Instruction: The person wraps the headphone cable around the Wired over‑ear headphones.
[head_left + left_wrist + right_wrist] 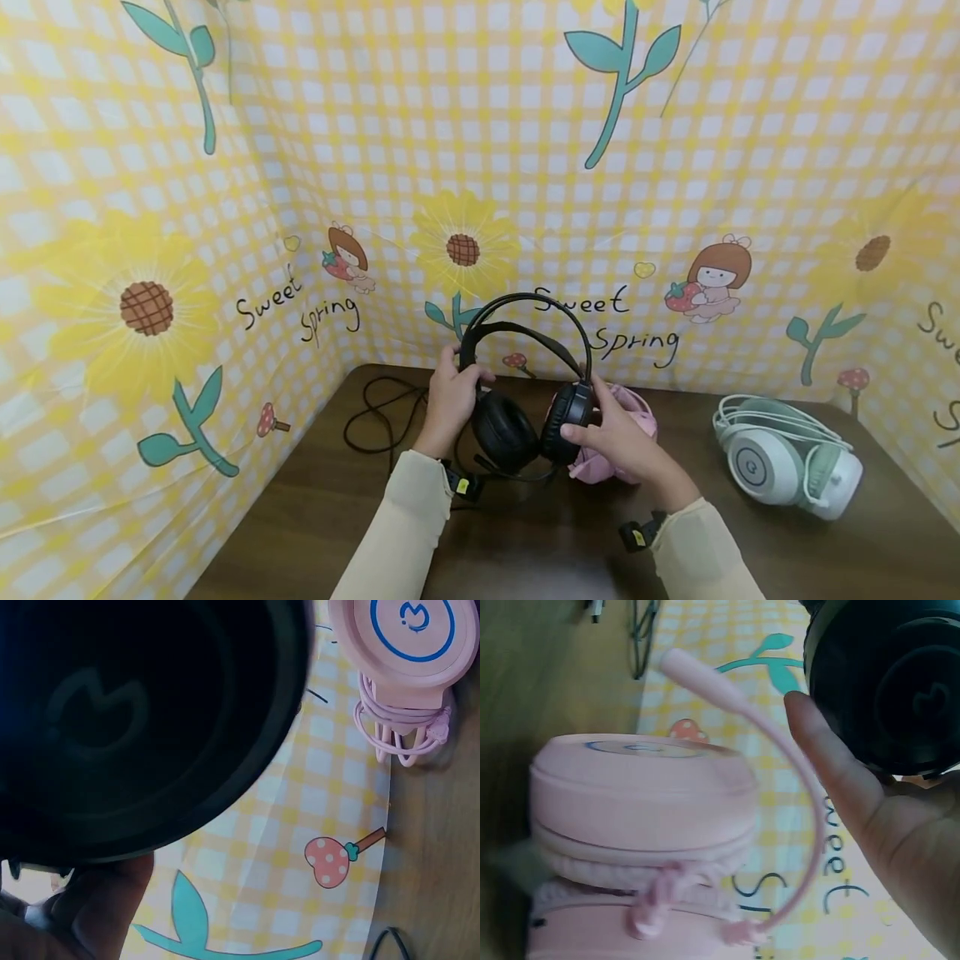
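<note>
Both hands hold a black over-ear headset upright above the table, its headband arching at the top. My left hand grips it on the left side, where the headband meets the ear cup. On the other side my right hand holds the right ear cup, with the thumb across its front. The left wrist view shows the black ear cup very close, hiding most of that hand. Partly hidden behind the right hand is a pink headset; its bent microphone boom shows in the right wrist view.
A white and green headset with its cable wound round it lies at the table's right. The black cable loops over the brown table on the left. Yellow checked cloth stands along the back and sides.
</note>
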The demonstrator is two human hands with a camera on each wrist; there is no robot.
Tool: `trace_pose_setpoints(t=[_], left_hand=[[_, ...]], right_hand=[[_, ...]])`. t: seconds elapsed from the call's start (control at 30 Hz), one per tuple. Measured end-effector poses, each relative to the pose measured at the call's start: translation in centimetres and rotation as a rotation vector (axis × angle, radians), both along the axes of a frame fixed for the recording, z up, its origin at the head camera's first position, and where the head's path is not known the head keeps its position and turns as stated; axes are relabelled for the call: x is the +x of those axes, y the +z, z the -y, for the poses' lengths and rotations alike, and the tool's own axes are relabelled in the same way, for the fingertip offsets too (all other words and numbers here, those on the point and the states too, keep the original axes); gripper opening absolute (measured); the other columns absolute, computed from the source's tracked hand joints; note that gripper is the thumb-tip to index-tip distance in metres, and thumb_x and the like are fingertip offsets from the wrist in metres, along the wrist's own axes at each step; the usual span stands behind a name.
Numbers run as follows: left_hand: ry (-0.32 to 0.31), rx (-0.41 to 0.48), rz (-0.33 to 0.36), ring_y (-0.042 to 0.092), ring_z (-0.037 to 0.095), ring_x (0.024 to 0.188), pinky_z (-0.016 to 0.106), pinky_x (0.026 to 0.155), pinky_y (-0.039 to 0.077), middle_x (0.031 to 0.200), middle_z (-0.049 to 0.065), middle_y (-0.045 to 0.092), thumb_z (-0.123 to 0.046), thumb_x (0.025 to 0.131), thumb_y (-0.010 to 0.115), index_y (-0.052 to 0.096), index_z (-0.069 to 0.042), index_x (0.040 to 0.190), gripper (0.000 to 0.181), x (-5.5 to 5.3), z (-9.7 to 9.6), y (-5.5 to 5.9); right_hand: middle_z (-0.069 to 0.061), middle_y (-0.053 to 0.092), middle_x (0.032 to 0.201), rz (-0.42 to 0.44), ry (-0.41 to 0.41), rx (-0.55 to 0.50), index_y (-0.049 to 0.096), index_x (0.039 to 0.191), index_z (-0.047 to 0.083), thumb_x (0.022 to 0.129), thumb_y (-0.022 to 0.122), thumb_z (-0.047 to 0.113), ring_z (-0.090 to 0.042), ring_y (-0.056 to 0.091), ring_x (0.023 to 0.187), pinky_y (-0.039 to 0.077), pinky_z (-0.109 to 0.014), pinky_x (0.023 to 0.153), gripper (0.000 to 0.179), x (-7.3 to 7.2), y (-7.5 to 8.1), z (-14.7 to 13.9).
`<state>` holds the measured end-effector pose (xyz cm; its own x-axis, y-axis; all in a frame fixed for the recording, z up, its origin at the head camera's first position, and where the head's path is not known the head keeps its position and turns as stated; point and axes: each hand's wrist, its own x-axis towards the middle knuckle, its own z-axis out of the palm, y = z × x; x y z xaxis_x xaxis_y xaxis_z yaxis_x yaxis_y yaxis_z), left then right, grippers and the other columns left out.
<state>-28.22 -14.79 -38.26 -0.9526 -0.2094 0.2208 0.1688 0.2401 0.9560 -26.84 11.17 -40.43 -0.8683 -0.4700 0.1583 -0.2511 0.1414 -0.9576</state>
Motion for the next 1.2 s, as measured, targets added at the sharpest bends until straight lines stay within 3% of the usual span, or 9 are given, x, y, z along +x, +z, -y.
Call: trace_pose_setpoints(t=[0.17, 0.23, 0.43, 0.6, 0.77, 0.93, 1.2], left_hand=[[-0.08, -0.004, -0.045, 0.068, 0.022, 0.074, 0.037, 0.068, 0.054, 0.088, 0.01, 0.067, -0.019, 0.089, 0.063, 0.045, -0.017, 0.132, 0.046, 0.7, -0.3, 0.6], [-0.127, -0.038, -0.059, 0.067, 0.022, 0.075, 0.037, 0.067, 0.052, 0.089, 0.011, 0.065, -0.02, 0.089, 0.066, 0.043, -0.015, 0.133, 0.05, 0.8, -0.3, 1.1], [-0.248, -0.038, -0.069, 0.066, 0.023, 0.074, 0.035, 0.066, 0.05, 0.093, 0.012, 0.063, -0.021, 0.091, 0.067, 0.041, -0.012, 0.136, 0.053, 1.1, 0.3, 2.0], [-0.363, -0.043, -0.091, 0.07, 0.025, 0.079, 0.039, 0.08, 0.051, 0.096, 0.012, 0.067, -0.027, 0.091, 0.069, 0.038, -0.014, 0.14, 0.059, 1.3, 0.5, 2.4], [-0.384, -0.09, -0.07, 0.067, 0.024, 0.087, 0.042, 0.084, 0.05, 0.1, 0.012, 0.067, -0.031, 0.089, 0.071, 0.037, -0.015, 0.14, 0.064, 1.8, 0.8, 2.6], [-0.433, -0.114, -0.046, 0.062, 0.026, 0.096, 0.042, 0.083, 0.049, 0.111, 0.014, 0.06, -0.028, 0.086, 0.076, 0.036, -0.014, 0.145, 0.073, 2.2, 0.9, 3.1], [-0.537, -0.139, -0.065, 0.062, 0.025, 0.101, 0.04, 0.084, 0.051, 0.11, 0.015, 0.059, -0.019, 0.084, 0.078, 0.048, -0.016, 0.134, 0.059, 3.3, 0.6, 4.2]], right_hand=[[-0.023, 0.036, 0.146, -0.121, -0.076, 0.046, 0.014, 0.156, 0.03, 0.087, 0.073, 0.027, -0.04, 0.043, 0.127, 0.037, -0.051, 0.101, 0.091, 0.5, 1.3, -0.4], [-0.021, 0.038, 0.144, -0.142, -0.093, 0.034, 0.015, 0.156, 0.029, 0.087, 0.071, 0.026, -0.038, 0.046, 0.123, 0.041, -0.047, 0.096, 0.089, 0.5, 1.9, -0.8], [-0.027, 0.038, 0.141, -0.125, -0.082, -0.005, 0.016, 0.155, 0.013, 0.088, 0.068, 0.018, -0.042, 0.046, 0.12, 0.049, -0.044, 0.087, 0.086, 0.8, 3.2, -2.3], [-0.024, 0.043, 0.138, -0.151, -0.071, 0.057, 0.026, 0.15, 0.012, 0.087, 0.069, 0.019, -0.041, 0.049, 0.116, 0.049, -0.044, 0.086, 0.077, 1.0, 3.9, -3.7], [-0.02, 0.042, 0.141, -0.173, -0.061, 0.164, 0.027, 0.15, 0.011, 0.085, 0.072, 0.022, -0.039, 0.047, 0.124, 0.045, -0.046, 0.092, 0.08, 1.6, 4.0, -4.7], [-0.017, 0.048, 0.136, -0.22, -0.05, 0.218, 0.03, 0.149, 0.01, 0.082, 0.075, 0.022, -0.035, 0.052, 0.118, 0.049, -0.043, 0.088, 0.082, 2.4, 4.9, -5.5], [-0.015, 0.051, 0.131, -0.279, -0.008, 0.241, 0.036, 0.15, 0.02, 0.076, 0.083, 0.019, -0.028, 0.06, 0.104, 0.053, -0.037, 0.081, 0.088, 2.9, 6.0, -6.2]])
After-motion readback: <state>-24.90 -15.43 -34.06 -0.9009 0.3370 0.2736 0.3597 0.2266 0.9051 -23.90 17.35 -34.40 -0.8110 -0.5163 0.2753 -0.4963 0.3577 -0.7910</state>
